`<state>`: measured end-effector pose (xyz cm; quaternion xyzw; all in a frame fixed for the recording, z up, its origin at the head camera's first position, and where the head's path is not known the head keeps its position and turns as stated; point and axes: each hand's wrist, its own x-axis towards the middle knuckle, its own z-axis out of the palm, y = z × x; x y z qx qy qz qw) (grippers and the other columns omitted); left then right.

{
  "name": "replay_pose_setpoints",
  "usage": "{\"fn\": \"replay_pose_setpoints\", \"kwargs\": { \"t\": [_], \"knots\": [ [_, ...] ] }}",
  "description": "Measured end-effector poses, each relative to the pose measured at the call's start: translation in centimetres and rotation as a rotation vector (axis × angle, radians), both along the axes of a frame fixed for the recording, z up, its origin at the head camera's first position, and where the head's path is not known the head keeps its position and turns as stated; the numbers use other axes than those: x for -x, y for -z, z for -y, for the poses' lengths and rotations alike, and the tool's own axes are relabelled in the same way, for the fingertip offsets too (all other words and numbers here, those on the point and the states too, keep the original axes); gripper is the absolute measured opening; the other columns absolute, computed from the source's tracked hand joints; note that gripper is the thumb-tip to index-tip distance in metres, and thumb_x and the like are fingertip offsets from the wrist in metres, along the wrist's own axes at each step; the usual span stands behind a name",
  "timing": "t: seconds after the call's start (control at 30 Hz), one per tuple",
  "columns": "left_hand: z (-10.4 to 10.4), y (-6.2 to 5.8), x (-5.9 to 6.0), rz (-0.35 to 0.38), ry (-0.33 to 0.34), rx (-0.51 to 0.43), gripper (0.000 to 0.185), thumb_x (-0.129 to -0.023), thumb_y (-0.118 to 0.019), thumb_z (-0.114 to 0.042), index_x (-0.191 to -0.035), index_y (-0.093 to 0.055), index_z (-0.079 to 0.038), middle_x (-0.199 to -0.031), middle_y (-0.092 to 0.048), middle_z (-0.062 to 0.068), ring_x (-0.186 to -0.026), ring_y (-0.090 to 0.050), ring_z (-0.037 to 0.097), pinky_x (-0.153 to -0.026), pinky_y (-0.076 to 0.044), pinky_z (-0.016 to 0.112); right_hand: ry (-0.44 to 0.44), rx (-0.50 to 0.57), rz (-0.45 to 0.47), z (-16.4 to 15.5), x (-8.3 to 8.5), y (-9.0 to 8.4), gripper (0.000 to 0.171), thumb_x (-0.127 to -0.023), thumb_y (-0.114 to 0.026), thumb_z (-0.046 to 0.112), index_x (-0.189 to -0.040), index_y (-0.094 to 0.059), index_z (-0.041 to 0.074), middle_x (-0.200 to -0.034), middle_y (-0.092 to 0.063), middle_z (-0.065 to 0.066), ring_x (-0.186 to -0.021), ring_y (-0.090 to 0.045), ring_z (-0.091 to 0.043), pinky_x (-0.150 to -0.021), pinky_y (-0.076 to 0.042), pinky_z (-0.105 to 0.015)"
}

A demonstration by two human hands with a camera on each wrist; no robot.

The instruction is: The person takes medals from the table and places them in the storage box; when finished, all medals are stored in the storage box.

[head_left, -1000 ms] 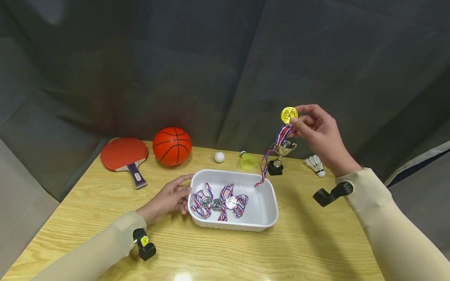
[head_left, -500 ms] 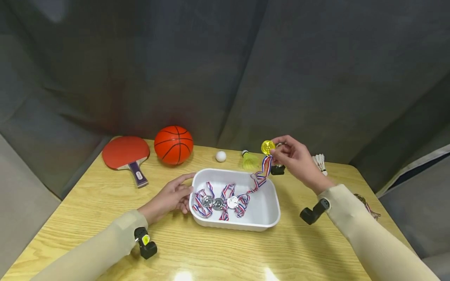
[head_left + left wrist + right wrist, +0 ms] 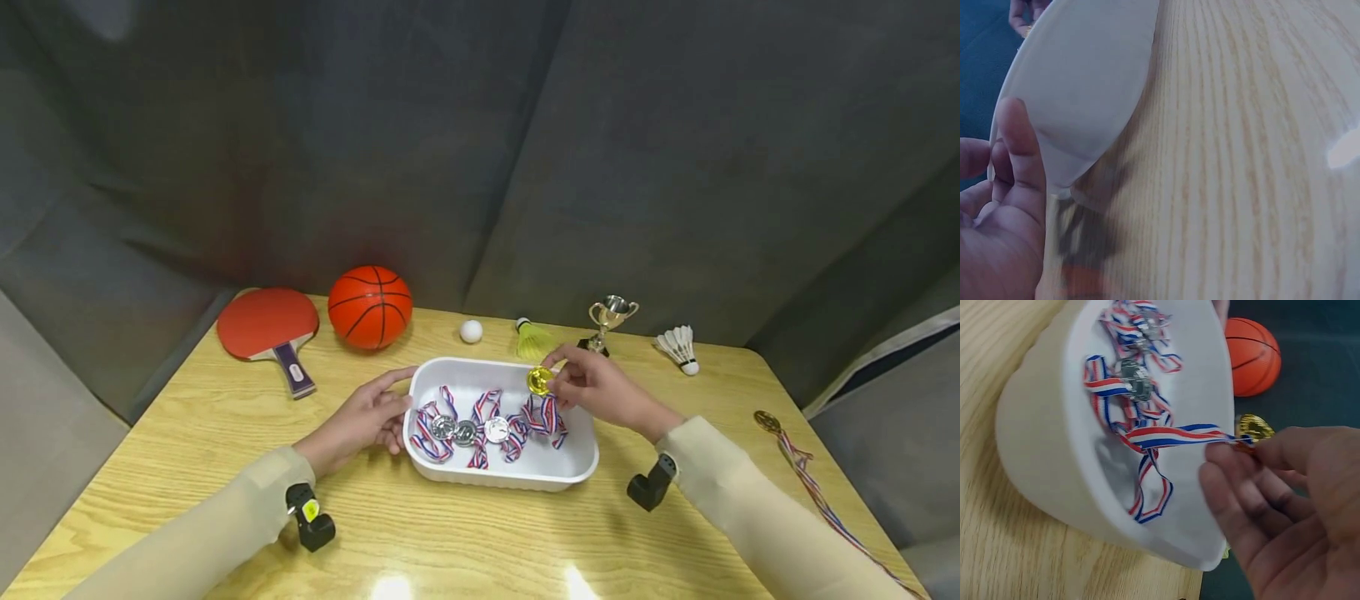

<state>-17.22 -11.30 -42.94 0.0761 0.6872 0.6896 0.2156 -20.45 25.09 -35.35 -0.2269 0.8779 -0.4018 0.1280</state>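
My right hand [image 3: 592, 390] pinches a gold medal [image 3: 539, 381] between thumb and fingers, over the back right part of a white plastic tub [image 3: 501, 481]. Its red, white and blue ribbon [image 3: 545, 417] hangs down into the tub. Inside lie several silver medals [image 3: 497, 430] with striped ribbons, grouped toward the left and middle. My left hand [image 3: 367, 417] holds the tub's left end, thumb at the rim; in the left wrist view a finger [image 3: 1019, 134] lies along the outer wall. The right wrist view shows the ribbon stretched from the gold medal [image 3: 1255, 428] into the tub.
Along the back of the wooden table [image 3: 480, 542] are a red table tennis bat [image 3: 267, 325], a small basketball [image 3: 371, 307], a white ball [image 3: 471, 332], a yellow shuttlecock [image 3: 532, 340], a trophy cup [image 3: 612, 311] and a white shuttlecock [image 3: 678, 346]. Another gold medal [image 3: 767, 422] lies at the right.
My right hand has brought the gold medal down and to the left, from high over the trophy to the tub. Its ribbon now bunches inside. The left hand stays at the tub's end.
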Motion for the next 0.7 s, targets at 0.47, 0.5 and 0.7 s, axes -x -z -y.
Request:
{"fn": "replay_pose_setpoints", "kwargs": {
  "t": [0.47,0.5,0.7],
  "knots": [
    [0.0,-0.1,0.1,-0.010,0.013,-0.002,0.057,-0.111,-0.049,-0.012,-0.165,-0.031,-0.016,-0.094,-0.063,0.008,-0.068,-0.061,0.012,-0.059,-0.058,0.019,-0.210,-0.332,0.018,2.1,-0.3,1.9,0.010,-0.099,-0.063,-0.002,-0.109,-0.063,0.001,-0.074,-0.066,-0.007,-0.064,-0.060,-0.009,-0.059,-0.052,-0.020],
    [0.0,-0.1,0.1,-0.011,0.013,-0.002,0.057,-0.111,-0.049,-0.012,-0.165,-0.031,-0.016,-0.094,-0.063,0.008,-0.068,-0.061,0.012,-0.059,-0.058,0.019,-0.211,-0.363,0.015,2.3,-0.3,2.0,0.010,-0.099,-0.063,-0.002,-0.108,-0.064,0.001,-0.074,-0.066,-0.006,-0.063,-0.060,-0.008,-0.060,-0.052,-0.020],
    [0.1,-0.1,0.1,-0.013,0.019,-0.004,0.057,-0.111,-0.049,-0.013,-0.165,-0.031,-0.016,-0.093,-0.063,0.007,-0.068,-0.061,0.011,-0.059,-0.058,0.019,-0.212,-0.515,-0.004,3.4,-0.5,2.5,0.008,-0.099,-0.066,0.002,-0.107,-0.066,0.005,-0.075,-0.061,0.002,-0.067,-0.054,-0.006,-0.065,-0.048,-0.020]
  ]
}}
